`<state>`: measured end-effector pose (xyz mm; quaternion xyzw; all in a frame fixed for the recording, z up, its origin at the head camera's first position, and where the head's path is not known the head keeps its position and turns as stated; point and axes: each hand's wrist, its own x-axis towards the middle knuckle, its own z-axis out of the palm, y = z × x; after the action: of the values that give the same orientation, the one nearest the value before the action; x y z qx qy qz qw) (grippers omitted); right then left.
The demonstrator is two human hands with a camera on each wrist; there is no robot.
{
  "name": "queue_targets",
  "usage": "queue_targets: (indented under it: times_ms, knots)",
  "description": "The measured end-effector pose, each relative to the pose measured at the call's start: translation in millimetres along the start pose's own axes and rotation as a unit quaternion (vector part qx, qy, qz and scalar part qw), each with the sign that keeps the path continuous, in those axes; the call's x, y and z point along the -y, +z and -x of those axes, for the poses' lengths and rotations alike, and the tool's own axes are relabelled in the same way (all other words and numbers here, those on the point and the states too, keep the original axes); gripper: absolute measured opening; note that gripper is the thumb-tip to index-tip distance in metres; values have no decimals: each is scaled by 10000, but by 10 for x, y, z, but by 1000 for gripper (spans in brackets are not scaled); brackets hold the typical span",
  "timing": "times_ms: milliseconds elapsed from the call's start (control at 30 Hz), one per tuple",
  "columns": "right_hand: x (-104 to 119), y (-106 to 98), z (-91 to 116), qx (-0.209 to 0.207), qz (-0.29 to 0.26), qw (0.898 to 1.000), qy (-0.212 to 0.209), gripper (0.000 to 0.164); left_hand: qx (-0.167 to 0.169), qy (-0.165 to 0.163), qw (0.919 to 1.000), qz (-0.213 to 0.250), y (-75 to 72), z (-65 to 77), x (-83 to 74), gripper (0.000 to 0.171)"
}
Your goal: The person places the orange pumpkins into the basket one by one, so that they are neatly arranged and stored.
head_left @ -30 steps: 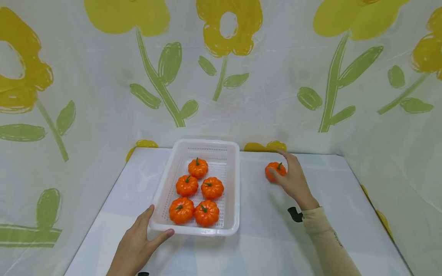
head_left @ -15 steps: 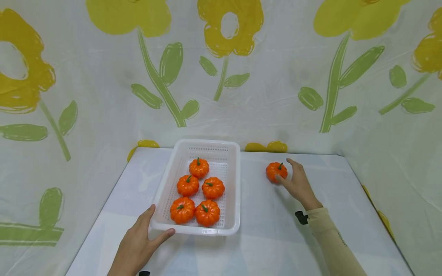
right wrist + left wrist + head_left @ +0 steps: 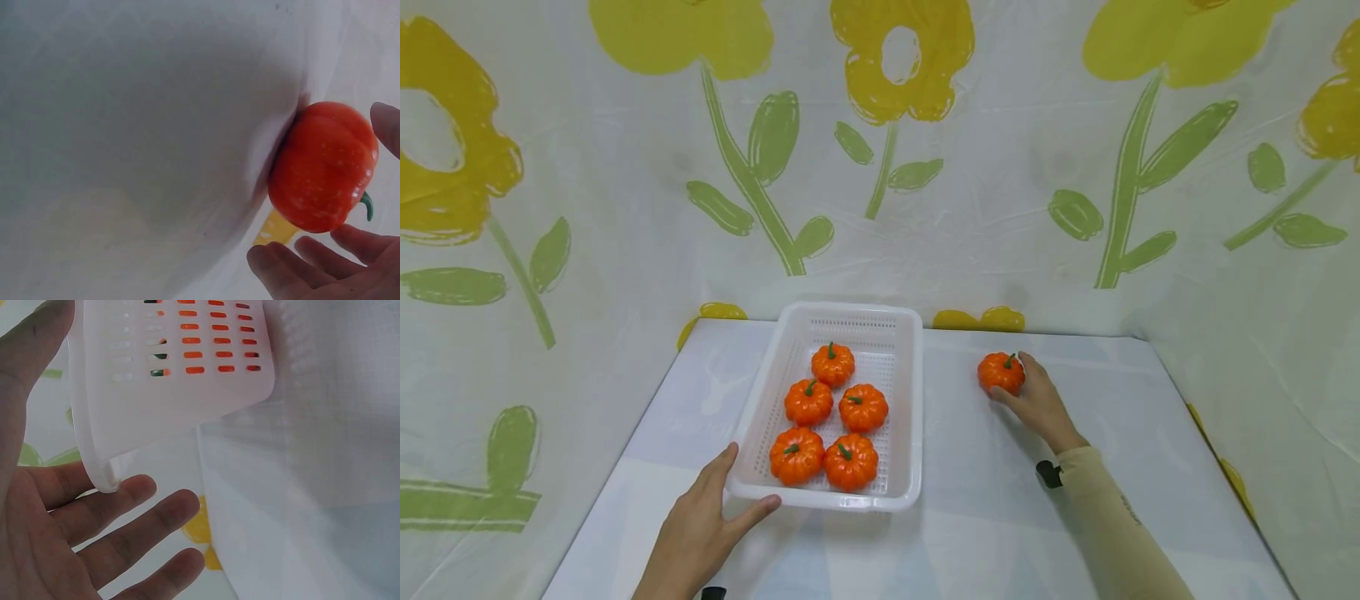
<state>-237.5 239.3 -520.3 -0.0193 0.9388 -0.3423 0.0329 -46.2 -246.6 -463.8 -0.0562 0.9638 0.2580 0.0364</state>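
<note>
In the head view a small orange pumpkin (image 3: 1000, 373) with a green stem sits on the table, right of a white perforated plastic basket (image 3: 914, 450). My right hand (image 3: 1041, 408) is beside this pumpkin, thumb on its near side and fingers on its right. The right wrist view shows the pumpkin (image 3: 325, 169) between the spread thumb and fingers, with the index fingertip right at its underside. At the basket's near left corner is my left hand (image 3: 696, 521), thumb and index finger spread along the rim. In the left wrist view its other fingers extend loosely past the basket (image 3: 125, 419).
Several more orange pumpkins, among them a rear one (image 3: 832, 365) and a front one (image 3: 850, 462), lie inside the basket. The white table (image 3: 985, 533) meets a flower-printed cloth wall (image 3: 985, 250) at the back and sides.
My right hand first drew back a little to the right from the lone pumpkin, then came in again around its right side. The left hand and the basket hold their place.
</note>
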Motion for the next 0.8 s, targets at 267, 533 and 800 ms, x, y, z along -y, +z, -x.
queue_targets:
  times_ms: [267,533,800]
  knots:
    - [-9,42,-9,-158,-173,9997,24,86,63,-86,9999,-25,-1,3,-8,123]
    - [-1,30,12,-343,-454,9980,262,88,138,-135,9998,34,8,-4,-4,123]
    - [-35,61,12,-361,-500,9979,189,88,56,-72,10000,-12,5,1,-8,123]
